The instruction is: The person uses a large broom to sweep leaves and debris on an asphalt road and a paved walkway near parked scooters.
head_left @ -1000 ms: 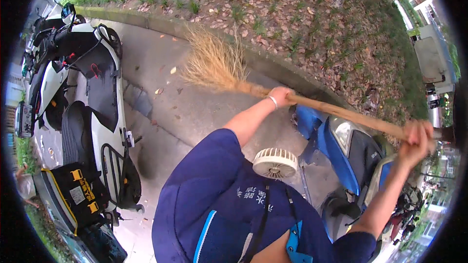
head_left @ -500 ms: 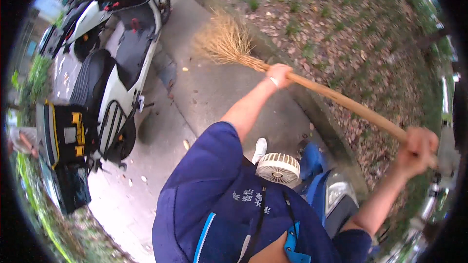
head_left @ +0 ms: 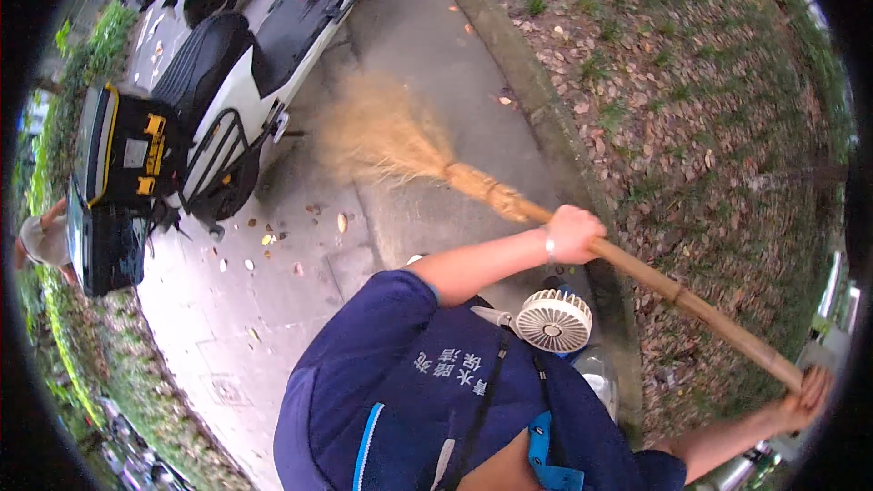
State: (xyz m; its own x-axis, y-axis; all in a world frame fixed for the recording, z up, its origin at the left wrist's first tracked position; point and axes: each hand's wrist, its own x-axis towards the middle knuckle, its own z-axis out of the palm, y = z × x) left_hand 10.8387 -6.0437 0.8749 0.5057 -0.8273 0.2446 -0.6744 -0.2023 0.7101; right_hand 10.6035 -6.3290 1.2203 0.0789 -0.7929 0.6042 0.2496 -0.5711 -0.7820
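Both my hands grip a long-handled straw broom (head_left: 473, 184). Low on the wooden handle, just above the binding, my left hand (head_left: 576, 235) is wrapped round it, a pale band at the wrist. My right hand (head_left: 806, 398) closes round the handle's far end, at the lower right. The broom slants across in front of me, and its bristles, smeared by motion, reach over the paved path (head_left: 364, 218) toward a parked scooter. A small white fan (head_left: 553, 320) hangs at my chest over a dark blue shirt.
A white and black scooter (head_left: 214, 100) with a black box (head_left: 127, 155) stands at the left. Fallen leaves (head_left: 273, 238) lie on the paving near it. A low kerb (head_left: 546, 100) separates the path from leaf-strewn ground at the right. Another person (head_left: 45, 236) shows at the far left.
The bristles have swept left and nearer, away from the kerb. Both hands have moved down and to the right with the broom. My view has also shifted, so the scooter appears higher.
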